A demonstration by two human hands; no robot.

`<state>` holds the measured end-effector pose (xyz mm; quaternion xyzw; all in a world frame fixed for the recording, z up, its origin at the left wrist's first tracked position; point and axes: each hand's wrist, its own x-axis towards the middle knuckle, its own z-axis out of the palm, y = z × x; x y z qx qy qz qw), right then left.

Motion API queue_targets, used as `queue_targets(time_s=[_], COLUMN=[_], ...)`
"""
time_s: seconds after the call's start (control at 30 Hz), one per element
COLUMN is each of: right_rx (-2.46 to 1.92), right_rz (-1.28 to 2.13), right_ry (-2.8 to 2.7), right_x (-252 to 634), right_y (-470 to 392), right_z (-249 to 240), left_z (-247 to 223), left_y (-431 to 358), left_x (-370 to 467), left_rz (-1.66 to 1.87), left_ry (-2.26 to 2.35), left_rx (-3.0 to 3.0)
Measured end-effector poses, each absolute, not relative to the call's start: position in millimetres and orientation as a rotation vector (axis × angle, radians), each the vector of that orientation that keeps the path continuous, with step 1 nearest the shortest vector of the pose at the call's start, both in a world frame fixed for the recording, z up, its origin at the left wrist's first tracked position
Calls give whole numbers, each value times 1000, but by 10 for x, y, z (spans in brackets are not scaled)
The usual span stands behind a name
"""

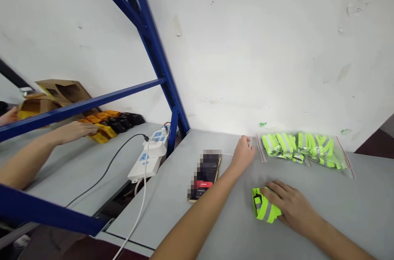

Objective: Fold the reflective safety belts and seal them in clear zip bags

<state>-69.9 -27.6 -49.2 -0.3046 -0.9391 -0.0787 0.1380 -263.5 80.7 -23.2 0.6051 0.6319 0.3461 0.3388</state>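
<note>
On the grey table at the right, my right hand [292,206] is closed over a folded bundle of fluorescent yellow-green reflective strap [266,206] with silver stripes. A black buckle-like part shows at the bundle's left side. My left hand [244,154] is farther back, its fingers curled together at what looks like the edge of a clear plastic bag [251,142]; the fingertips are partly hidden. Just right of it lie two clear zip bags holding similar strap bundles, a left bag [281,145] and a right bag [320,149].
A phone [207,172] lies left of my left forearm. A white power strip [150,155] with cables sits beside the blue metal frame [154,38]. Beyond it, a co-worker's hand [75,132] touches yellow and black packs [120,122] near open cardboard boxes [64,90].
</note>
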Motion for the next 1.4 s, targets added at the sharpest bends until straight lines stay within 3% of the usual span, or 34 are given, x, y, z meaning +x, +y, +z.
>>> queue_targets(time_s=[0.23,0.43,0.63,0.8,1.0,1.17,1.4], right_rx=[-904,-939,-930,-984,-969,-1188,-1351], right_rz=[-163,-79,-128,-242,-328,-324,-413], right_ry=[-2612,-2422,-2190,-1959,-2325,-2492,-2596], right_x=[-440,-331,-218,-97,-161,-227,-357], right_y=[-333,-296,-277,-351,-381,-347,-420], right_z=[-508,-447,-274,-174,-277,-376,-411], left_z=[-300,94,215,-193,-226,-209,-264], left_y=[1067,845,102,-374,-329,-242,-233], left_x=[-2545,-2771,-2616,-2238,-2226,-2317,-2311], left_rz=[570,670,782,429,599,694,742], left_ry=[1919,1957,1586,1246,1078,1289,1302], left_rx=[1793,1909,2201,2315,1933,1679,1841])
